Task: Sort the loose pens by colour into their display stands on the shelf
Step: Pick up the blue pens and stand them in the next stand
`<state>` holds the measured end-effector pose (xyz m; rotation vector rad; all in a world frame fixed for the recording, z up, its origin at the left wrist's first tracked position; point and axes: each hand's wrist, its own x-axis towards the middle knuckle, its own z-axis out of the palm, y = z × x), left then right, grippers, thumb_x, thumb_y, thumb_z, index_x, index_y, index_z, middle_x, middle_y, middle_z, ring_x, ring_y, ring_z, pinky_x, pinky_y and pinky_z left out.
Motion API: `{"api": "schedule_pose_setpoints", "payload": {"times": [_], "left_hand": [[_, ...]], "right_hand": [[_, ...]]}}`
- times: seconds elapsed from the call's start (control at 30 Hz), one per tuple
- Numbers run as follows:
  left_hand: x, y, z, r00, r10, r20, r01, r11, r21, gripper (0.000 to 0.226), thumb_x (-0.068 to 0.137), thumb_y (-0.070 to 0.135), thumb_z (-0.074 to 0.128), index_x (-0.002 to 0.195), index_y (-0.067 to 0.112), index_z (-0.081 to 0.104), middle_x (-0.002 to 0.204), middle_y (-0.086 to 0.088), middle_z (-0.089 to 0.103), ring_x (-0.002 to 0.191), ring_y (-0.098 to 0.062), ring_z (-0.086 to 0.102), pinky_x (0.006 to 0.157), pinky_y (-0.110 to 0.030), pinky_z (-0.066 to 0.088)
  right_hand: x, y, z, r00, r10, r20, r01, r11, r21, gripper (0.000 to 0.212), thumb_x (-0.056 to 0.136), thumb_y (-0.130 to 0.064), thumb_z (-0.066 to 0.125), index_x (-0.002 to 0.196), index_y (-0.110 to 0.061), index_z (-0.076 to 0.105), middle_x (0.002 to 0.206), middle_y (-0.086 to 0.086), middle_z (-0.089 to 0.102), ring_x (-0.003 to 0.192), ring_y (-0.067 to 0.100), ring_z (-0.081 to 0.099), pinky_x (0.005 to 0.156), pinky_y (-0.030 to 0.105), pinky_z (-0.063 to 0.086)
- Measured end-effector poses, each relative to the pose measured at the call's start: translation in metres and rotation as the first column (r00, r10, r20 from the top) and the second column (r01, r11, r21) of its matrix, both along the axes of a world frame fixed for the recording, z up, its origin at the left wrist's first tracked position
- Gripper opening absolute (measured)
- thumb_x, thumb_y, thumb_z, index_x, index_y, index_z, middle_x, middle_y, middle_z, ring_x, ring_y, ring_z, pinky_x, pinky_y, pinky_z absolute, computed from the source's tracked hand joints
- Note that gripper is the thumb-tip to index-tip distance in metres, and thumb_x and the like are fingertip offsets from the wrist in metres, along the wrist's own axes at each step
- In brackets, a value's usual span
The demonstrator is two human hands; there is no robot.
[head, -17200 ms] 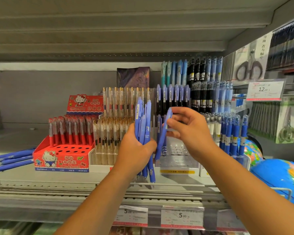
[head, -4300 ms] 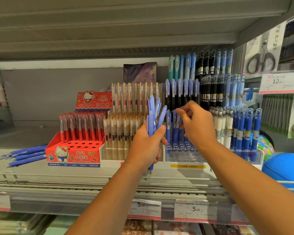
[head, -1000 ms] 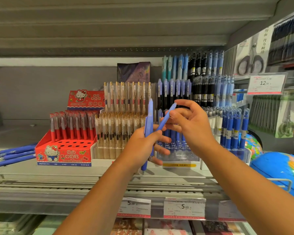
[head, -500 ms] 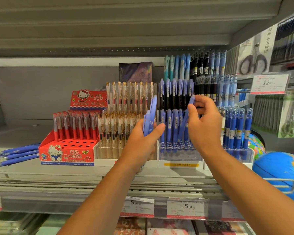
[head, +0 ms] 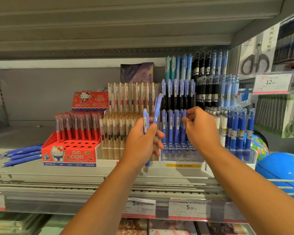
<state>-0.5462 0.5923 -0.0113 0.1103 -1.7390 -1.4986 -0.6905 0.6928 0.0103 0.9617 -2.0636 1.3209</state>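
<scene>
My left hand (head: 141, 143) is closed around two blue pens (head: 155, 112) held upright in front of the shelf, their tips showing below my fist. My right hand (head: 202, 129) is at the front row of blue pens (head: 172, 126) in the clear display stand (head: 182, 156). Its fingertips pinch the top of the rightmost blue pen (head: 185, 116), which stands in a slot. Several loose blue pens (head: 20, 155) lie flat on the shelf at the far left.
A red cartoon-cat pen box (head: 70, 155) with red pens stands left of a stand of clear gold-clip pens (head: 119, 129). Dark blue pens (head: 239, 129) fill the stand on the right. A blue globe (head: 282, 168) sits at the right edge. Price tags (head: 189, 207) line the shelf front.
My right hand has come down with the blue pen, which now stands in the front row of the clear stand. Over the earlier frames the bundle in my left hand has shrunk to two pens.
</scene>
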Motion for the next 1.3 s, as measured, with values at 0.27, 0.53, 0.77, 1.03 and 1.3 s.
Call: {"api": "schedule_pose_setpoints", "payload": {"times": [0.27, 0.53, 0.77, 1.03, 1.3], "left_hand": [[-0.001, -0.001, 0.000, 0.999, -0.035, -0.008, 0.035, 0.999, 0.004, 0.012, 0.101, 0.014, 0.052, 0.109, 0.020, 0.058, 0.079, -0.006, 0.072, 0.068, -0.022, 0.071, 0.057, -0.038, 0.061], [-0.001, -0.001, -0.002, 0.999, -0.044, 0.011, 0.045, 0.999, -0.017, 0.014, 0.099, 0.012, 0.057, 0.109, 0.021, 0.062, 0.089, -0.015, 0.072, 0.072, -0.024, 0.072, 0.058, -0.037, 0.062], [-0.002, -0.002, -0.005, 0.990, -0.130, 0.063, 0.132, 0.991, -0.033, 0.015, 0.099, 0.014, 0.057, 0.106, 0.026, 0.063, 0.086, -0.010, 0.074, 0.072, -0.024, 0.073, 0.057, -0.036, 0.061], [-0.004, -0.003, -0.006, 0.964, -0.224, 0.146, 0.226, 0.974, -0.003, 0.014, 0.100, 0.019, 0.056, 0.110, 0.027, 0.062, 0.090, -0.008, 0.074, 0.080, -0.029, 0.073, 0.062, -0.041, 0.062], [-0.006, -0.004, -0.006, 0.981, -0.126, 0.145, 0.137, 0.988, -0.069, 0.011, 0.101, 0.022, 0.054, 0.102, 0.024, 0.064, 0.095, -0.006, 0.069, 0.072, -0.015, 0.068, 0.069, -0.043, 0.063]], "right_hand": [[-0.002, -0.003, 0.001, 0.999, -0.038, -0.004, 0.038, 0.994, 0.101, 0.022, 0.098, -0.006, 0.055, 0.120, -0.003, 0.055, 0.105, 0.012, 0.066, 0.067, 0.004, 0.048, 0.055, 0.023, 0.038], [0.010, 0.005, 0.002, 0.941, -0.187, -0.282, 0.267, 0.923, 0.279, 0.024, 0.102, -0.024, 0.047, 0.111, -0.004, 0.058, 0.091, 0.014, 0.066, 0.079, 0.033, 0.059, 0.058, 0.034, 0.037], [0.020, 0.013, 0.002, 0.825, 0.545, 0.150, -0.463, 0.804, -0.373, 0.037, 0.099, -0.016, 0.056, 0.136, -0.017, 0.051, 0.104, 0.002, 0.070, 0.090, 0.014, 0.070, 0.067, 0.026, 0.058], [0.018, 0.016, 0.007, 0.579, 0.796, 0.178, -0.628, 0.574, -0.525, 0.025, 0.093, -0.003, 0.063, 0.115, -0.014, 0.063, 0.099, 0.014, 0.073, 0.092, 0.032, 0.072, 0.076, 0.040, 0.060], [0.011, 0.014, 0.012, 0.592, 0.786, 0.176, -0.548, 0.553, -0.627, 0.022, 0.094, -0.001, 0.058, 0.108, -0.017, 0.065, 0.084, 0.004, 0.072, 0.085, 0.030, 0.072, 0.072, 0.034, 0.058]]}}
